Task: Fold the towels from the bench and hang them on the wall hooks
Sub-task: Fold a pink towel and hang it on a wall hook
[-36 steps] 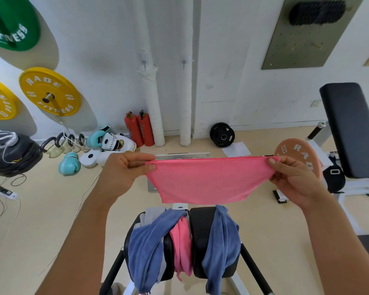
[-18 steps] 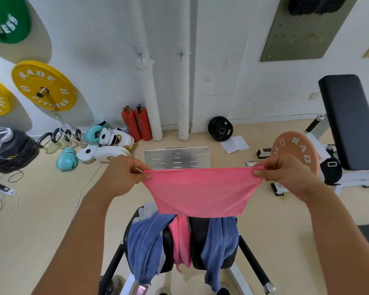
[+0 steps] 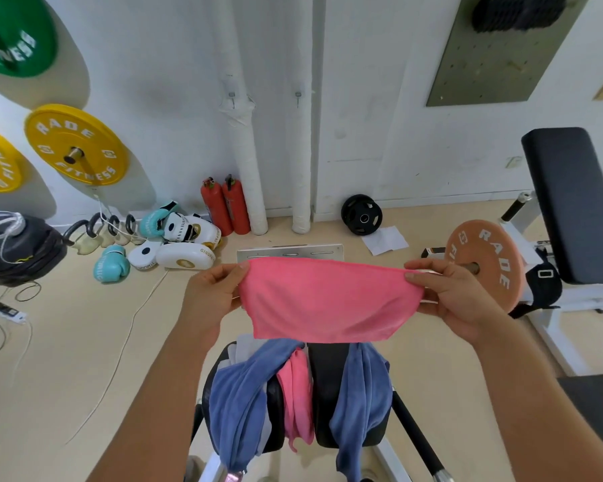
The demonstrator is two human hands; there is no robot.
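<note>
Above the padded surface [image 3: 329, 377], a pink towel [image 3: 328, 304] hangs doubled and taut, its top corners pinched by the left hand [image 3: 211, 293] and right hand [image 3: 456, 297], held well apart.

We cannot see most of the bench [image 3: 329, 394], because the blue towels [image 3: 241, 394] cover it. The green weight plate [image 3: 14, 33] is cut by the left and top edges. The metal floor plate [image 3: 289, 251] is mostly hidden behind the stretched pink towel [image 3: 328, 300].

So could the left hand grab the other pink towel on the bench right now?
Probably not yet. The left hand is busy pinching the pink towel stretched across to the right hand. The second pink towel hangs just below, uncovered, once it lets go.
</note>
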